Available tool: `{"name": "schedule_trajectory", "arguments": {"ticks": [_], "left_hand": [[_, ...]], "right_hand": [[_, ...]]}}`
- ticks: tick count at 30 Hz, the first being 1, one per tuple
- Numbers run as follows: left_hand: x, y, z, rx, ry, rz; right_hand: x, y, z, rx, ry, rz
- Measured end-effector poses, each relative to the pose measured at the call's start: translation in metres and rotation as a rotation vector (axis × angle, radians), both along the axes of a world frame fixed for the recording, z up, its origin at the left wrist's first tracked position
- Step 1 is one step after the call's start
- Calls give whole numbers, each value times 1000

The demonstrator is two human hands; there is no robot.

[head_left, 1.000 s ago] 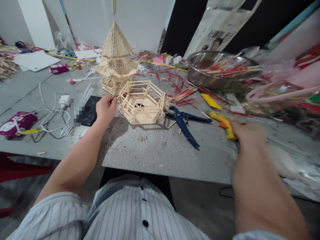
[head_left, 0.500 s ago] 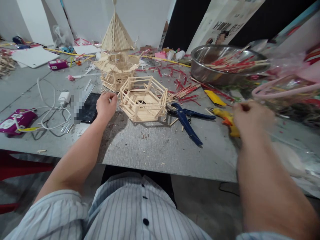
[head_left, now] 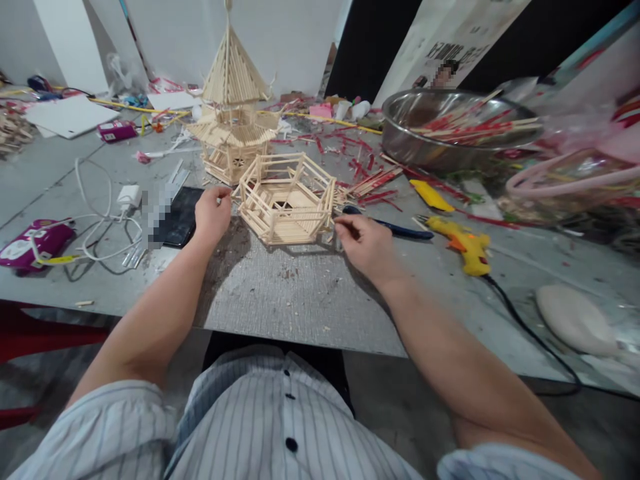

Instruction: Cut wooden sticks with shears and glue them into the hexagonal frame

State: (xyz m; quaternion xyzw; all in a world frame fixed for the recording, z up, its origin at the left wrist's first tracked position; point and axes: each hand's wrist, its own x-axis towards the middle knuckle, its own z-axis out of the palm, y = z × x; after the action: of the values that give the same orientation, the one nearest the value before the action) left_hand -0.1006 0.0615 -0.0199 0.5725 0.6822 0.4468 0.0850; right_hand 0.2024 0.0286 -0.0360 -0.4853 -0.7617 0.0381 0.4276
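A hexagonal frame of pale wooden sticks (head_left: 295, 233) stands on the grey table between my two hands. Beside its left edge, my left hand (head_left: 213, 217) is closed in a pinch; whether a small stick is between the fingertips is unclear. My right hand (head_left: 367, 245) has its fingers curled by the frame's right corner, and what they hold, if anything, is hidden. It covers most of the blue-handled pliers (head_left: 405, 231). Behind the frame rises a stick pagoda (head_left: 235, 73) with a pointed roof.
To the right lies a yellow glue gun (head_left: 467, 245) with its black cord, near a yellow packet (head_left: 431, 195). A steel basin (head_left: 425, 150) holds red-and-pale sticks. At left are a phone (head_left: 177, 217), a white charger (head_left: 129, 196) and a purple item (head_left: 37, 245).
My right hand has moved left from beside the glue gun to the frame's right corner, now covering part of the pliers. The left hand has hardly moved.
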Motion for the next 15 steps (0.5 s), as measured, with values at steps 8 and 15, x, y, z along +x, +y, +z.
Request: {"name": "schedule_trajectory", "arguments": {"ticks": [8, 15], "left_hand": [[2, -1, 2, -45, 60, 22], [2, 3, -9, -78, -83, -86]], "right_hand": [[-6, -6, -12, -2, -71, 110], [-4, -4, -16, -86, -122, 53]]}}
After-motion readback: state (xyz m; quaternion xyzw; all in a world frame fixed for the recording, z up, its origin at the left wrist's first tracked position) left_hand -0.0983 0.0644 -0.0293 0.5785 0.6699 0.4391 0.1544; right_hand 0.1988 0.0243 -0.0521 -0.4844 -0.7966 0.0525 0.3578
